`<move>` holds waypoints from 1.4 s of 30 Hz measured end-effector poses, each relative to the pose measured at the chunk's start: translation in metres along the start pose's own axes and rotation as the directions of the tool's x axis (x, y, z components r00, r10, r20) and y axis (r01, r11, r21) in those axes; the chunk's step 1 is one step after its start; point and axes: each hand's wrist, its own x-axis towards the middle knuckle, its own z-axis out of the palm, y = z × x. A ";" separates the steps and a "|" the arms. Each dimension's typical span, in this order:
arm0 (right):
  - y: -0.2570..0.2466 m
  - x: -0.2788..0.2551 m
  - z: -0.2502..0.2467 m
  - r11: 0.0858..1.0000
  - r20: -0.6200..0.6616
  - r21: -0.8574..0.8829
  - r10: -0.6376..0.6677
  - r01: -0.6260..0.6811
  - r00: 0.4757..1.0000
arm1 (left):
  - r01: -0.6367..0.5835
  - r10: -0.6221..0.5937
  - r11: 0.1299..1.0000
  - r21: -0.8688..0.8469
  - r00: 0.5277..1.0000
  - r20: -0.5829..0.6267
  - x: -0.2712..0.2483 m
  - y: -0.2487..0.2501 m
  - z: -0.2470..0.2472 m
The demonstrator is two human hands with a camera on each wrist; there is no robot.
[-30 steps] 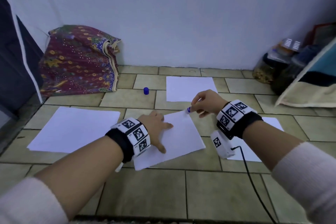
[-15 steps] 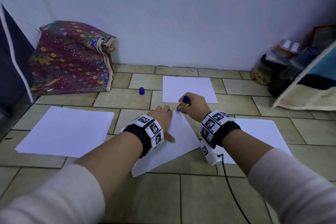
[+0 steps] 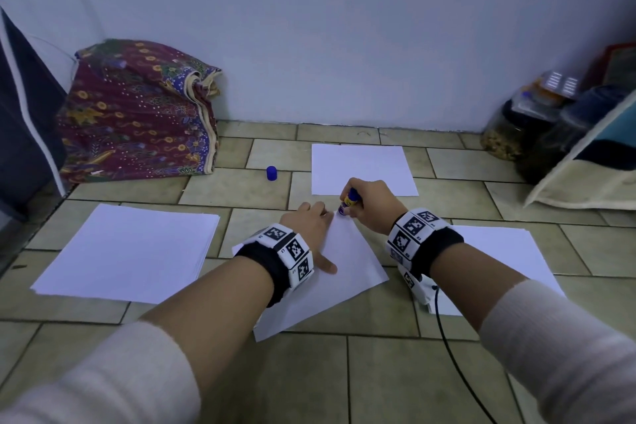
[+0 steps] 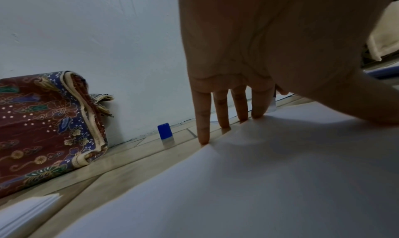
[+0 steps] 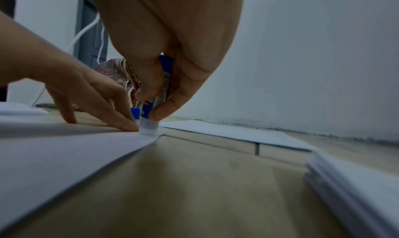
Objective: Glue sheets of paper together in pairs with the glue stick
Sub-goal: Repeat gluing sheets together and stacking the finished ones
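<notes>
- The right hand (image 3: 366, 198), gripping the glue stick (image 3: 348, 202), has come from beside the sheet (image 3: 347, 272) onto its far corner, tip pressed down.
- The left hand (image 3: 311, 222) stays flat, fingers straight, pinning that sheet to the floor (image 3: 378, 382).
- Gluing this corner looks begun; the blue cap (image 3: 271, 173) stands beyond the sheet.
</notes>
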 end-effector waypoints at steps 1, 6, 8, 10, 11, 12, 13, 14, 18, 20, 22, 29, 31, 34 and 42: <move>-0.001 0.000 -0.001 1.000 0.021 -0.028 -0.012 0.012 1.000 | 0.000 -0.001 1.000 -0.001 1.000 -0.002 0.000 0.000 0.000; 0.000 -0.012 -0.005 0.995 0.107 -0.095 -0.028 0.038 0.994 | 0.003 -0.003 1.000 0.001 1.000 -0.004 0.001 0.000 0.000; 0.003 -0.023 -0.007 0.994 0.131 -0.103 -0.033 0.047 0.991 | -0.002 0.002 1.000 0.001 1.000 -0.007 0.001 -0.001 0.000; 0.007 -0.036 -0.009 0.993 0.144 -0.099 -0.052 0.067 0.988 | -0.007 0.007 1.000 0.007 1.000 -0.008 0.001 -0.001 0.000; 0.009 -0.042 -0.010 0.993 0.151 -0.094 -0.056 0.071 0.987 | -0.005 0.006 1.000 0.011 1.000 -0.009 0.001 -0.001 0.000; 0.011 -0.049 -0.011 0.993 0.160 -0.093 -0.055 0.071 0.986 | -0.004 0.005 1.000 0.016 1.000 -0.011 0.000 -0.001 0.000; 0.013 -0.055 -0.012 0.993 0.172 -0.095 -0.053 0.071 0.984 | -0.003 0.004 1.000 0.019 1.000 -0.013 0.000 -0.001 0.000; 0.015 -0.062 -0.013 0.993 0.186 -0.097 -0.054 0.073 0.981 | -0.002 0.002 1.000 0.021 1.000 -0.014 0.000 -0.001 0.000; 0.021 -0.082 -0.017 0.990 0.220 -0.103 -0.074 0.099 0.973 | 0.004 -0.003 1.000 0.027 1.000 -0.011 -0.002 0.000 -0.001; 0.022 -0.087 -0.020 0.986 0.239 -0.126 -0.073 0.106 0.968 | 0.003 -0.002 0.999 0.035 1.000 -0.011 -0.003 0.001 -0.003; 0.022 -0.089 -0.023 0.980 0.275 -0.172 -0.049 0.100 0.960 | 0.004 -0.004 0.999 0.032 1.000 -0.010 -0.004 0.002 -0.004; 0.024 -0.090 -0.043 0.981 0.133 0.172 0.069 -0.091 0.989 | 0.129 -0.128 0.991 0.030 0.991 -0.023 -0.012 0.005 -0.001; 0.025 -0.086 -0.048 0.888 0.059 0.427 0.159 -0.169 0.986 | 0.212 -0.212 0.977 0.004 0.977 -0.022 -0.015 0.006 0.003; 0.025 -0.079 -0.048 0.782 0.030 0.583 0.250 -0.220 0.968 | 0.239 -0.245 0.969 -0.062 0.962 -0.121 -0.022 0.006 0.004; 0.024 -0.050 -0.022 0.757 -0.013 0.596 0.341 -0.267 0.940 | -0.403 0.396 0.895 0.191 0.915 0.078 -0.031 0.005 0.003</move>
